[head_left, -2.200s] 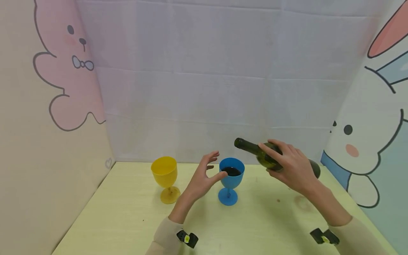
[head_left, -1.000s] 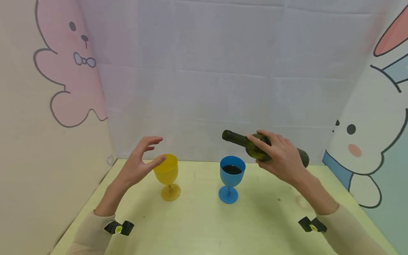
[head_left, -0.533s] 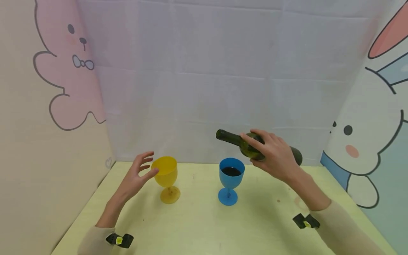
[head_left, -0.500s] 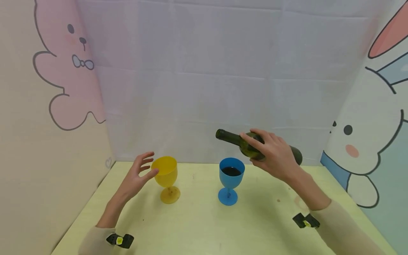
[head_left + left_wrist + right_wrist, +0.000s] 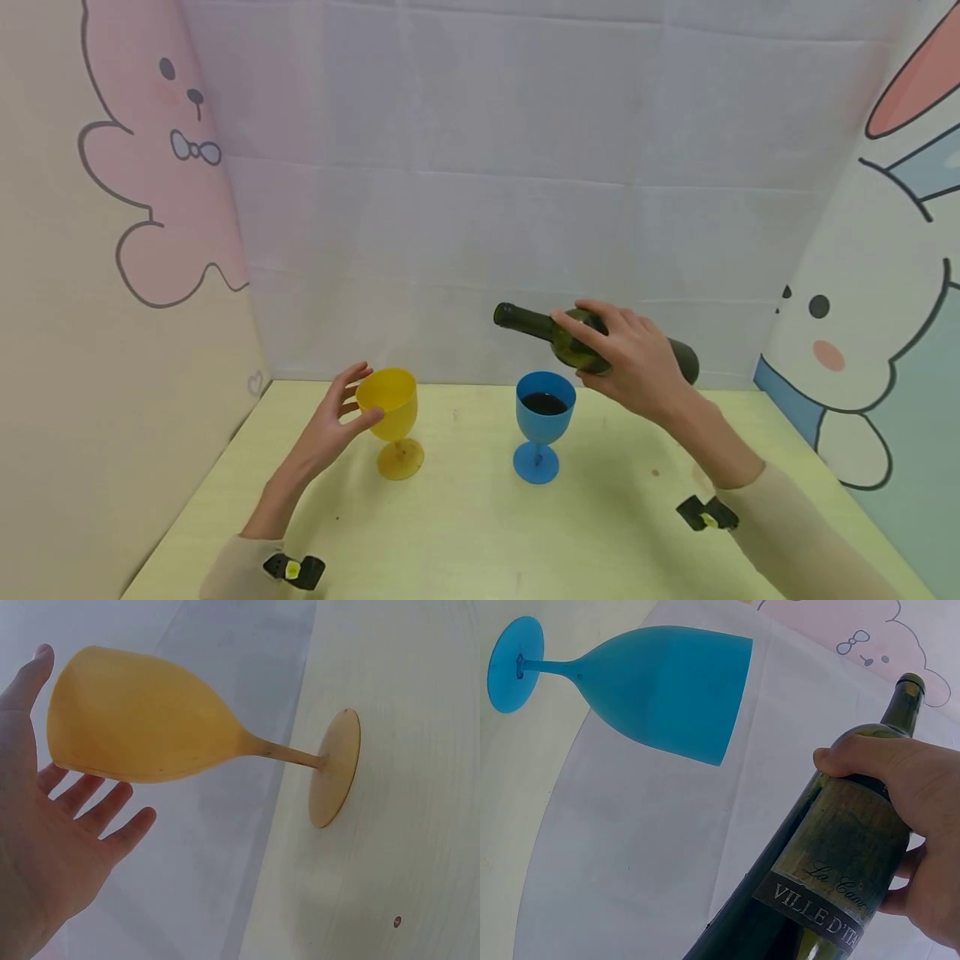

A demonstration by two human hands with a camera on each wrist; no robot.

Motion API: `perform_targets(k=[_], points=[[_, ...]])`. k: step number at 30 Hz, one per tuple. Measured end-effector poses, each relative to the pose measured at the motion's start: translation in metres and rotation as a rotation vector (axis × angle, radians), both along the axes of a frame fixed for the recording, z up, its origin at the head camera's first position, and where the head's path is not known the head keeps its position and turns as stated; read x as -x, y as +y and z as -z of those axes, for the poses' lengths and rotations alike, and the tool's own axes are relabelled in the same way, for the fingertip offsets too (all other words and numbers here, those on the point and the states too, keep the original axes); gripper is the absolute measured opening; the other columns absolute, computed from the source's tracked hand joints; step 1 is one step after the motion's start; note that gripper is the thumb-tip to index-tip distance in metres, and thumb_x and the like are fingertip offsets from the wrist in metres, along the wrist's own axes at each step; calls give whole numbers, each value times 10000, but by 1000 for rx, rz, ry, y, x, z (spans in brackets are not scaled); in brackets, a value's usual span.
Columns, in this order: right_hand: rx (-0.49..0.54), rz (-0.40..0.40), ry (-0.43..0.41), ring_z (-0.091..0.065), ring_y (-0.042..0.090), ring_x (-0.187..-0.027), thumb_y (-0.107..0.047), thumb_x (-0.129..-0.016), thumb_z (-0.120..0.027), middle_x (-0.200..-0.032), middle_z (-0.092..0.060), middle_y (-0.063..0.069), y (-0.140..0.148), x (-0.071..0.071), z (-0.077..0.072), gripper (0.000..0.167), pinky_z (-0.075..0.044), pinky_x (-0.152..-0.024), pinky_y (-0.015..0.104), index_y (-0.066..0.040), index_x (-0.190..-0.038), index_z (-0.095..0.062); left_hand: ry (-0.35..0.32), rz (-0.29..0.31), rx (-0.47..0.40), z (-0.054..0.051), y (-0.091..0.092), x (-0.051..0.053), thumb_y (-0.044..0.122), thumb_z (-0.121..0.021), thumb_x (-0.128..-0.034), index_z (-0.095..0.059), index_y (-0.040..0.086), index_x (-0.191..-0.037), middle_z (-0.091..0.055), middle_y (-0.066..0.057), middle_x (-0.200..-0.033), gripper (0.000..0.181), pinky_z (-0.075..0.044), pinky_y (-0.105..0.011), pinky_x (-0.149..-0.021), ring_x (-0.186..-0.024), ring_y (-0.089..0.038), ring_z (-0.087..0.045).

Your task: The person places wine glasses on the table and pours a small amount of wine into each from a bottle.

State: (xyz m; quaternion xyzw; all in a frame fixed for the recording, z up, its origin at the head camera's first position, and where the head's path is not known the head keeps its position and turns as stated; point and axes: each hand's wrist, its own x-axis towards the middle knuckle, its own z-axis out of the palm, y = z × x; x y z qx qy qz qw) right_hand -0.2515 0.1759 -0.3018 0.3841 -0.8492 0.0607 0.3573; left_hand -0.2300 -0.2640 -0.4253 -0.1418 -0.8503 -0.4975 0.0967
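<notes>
My left hand [image 5: 330, 429] is at the left side of a yellow goblet [image 5: 390, 404], thumb in front of the bowl and fingers behind its left rim. In the left wrist view, the fingers [image 5: 112, 817] are spread loosely beside the bowl and do not close round it; whether they touch it I cannot tell. The goblet stands upright on the table. My right hand [image 5: 633, 358] grips a green wine bottle [image 5: 832, 855] round its labelled body. Tilted with its neck to the left, the bottle is above a blue goblet [image 5: 545, 425] that holds dark liquid.
The pale yellow table [image 5: 465, 533] ends at a white cloth backdrop [image 5: 450, 225]. Cartoon-printed walls rise on the left [image 5: 172, 208] and right [image 5: 847, 358]. The blue goblet stands on the table between the yellow goblet and my right forearm.
My left hand has gone from beside the blue goblet to the yellow one and lately nearer its bowl. My right hand has carried the bottle leftward and slightly up. Both goblets stay put.
</notes>
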Motion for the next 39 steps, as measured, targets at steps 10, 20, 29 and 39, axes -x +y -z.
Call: perform_targets(k=[10, 20, 29, 39], points=[[-19, -7, -16, -590, 414, -1138, -221, -693, -910, -1406, -511, 166, -14, 0, -4, 911, -525, -862, 588, -289, -1475, -448, -84, -27, -9, 8, 2, -3, 335, -699, -926, -220, 195, -1572, -335, -129, -1579, 815, -411, -586, -1078, -1342, -356, -437], [-55, -6, -22, -582, 398, -1158, -193, -730, -865, -1409, -516, 155, -28, -1, -5, 855, -511, -906, 574, -301, -1474, -457, -87, -38, -11, 13, 2, -3, 332, -721, -911, -240, 196, -1561, -399, -145, -1522, 820, -415, -626, -1058, -1317, -380, -457], [-106, -5, -1, -582, 378, -1169, -226, -738, -872, -1418, -516, 142, -41, -2, -6, 870, -514, -927, 544, -315, -1486, -436, -104, -43, -14, 12, 6, -1, 353, -723, -907, -237, 219, -1561, -389, -133, -1534, 826, -469, -593, -1014, -1300, -399, -473], [-160, 0, 9, -581, 353, -1173, -256, -753, -865, -1430, -508, 128, -55, 0, -3, 865, -515, -917, 528, -330, -1494, -426, -103, -49, -13, 6, 10, 1, 385, -732, -893, -238, 225, -1563, -366, -123, -1552, 847, -422, -615, -1060, -1334, -383, -440]])
